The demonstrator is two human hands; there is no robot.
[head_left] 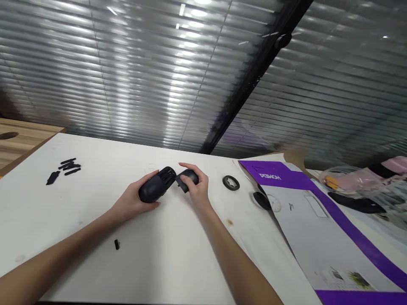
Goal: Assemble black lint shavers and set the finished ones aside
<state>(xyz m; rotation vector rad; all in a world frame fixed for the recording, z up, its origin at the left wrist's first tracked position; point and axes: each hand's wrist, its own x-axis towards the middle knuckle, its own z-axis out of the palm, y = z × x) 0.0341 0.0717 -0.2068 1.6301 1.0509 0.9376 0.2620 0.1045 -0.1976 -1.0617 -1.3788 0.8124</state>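
Note:
Near the middle of the white table (178, 262), my left hand (132, 201) is wrapped round a black rounded device (153, 189), whose upper right end shows an open slotted recess. My right hand (199, 188) grips a smaller black rounded part (190, 176) with a flat rectangular edge, close to the device's open end. Whether the two parts touch is hard to tell. A small black piece (117, 244) lies on the table below my left forearm.
Several thin black pieces (70, 166) lie at the left. Right of my hands are a black ring (231, 183) and a round black part (262, 200) beside a purple-and-white box (305, 228). Blinds (127, 76) stand behind glass at the back.

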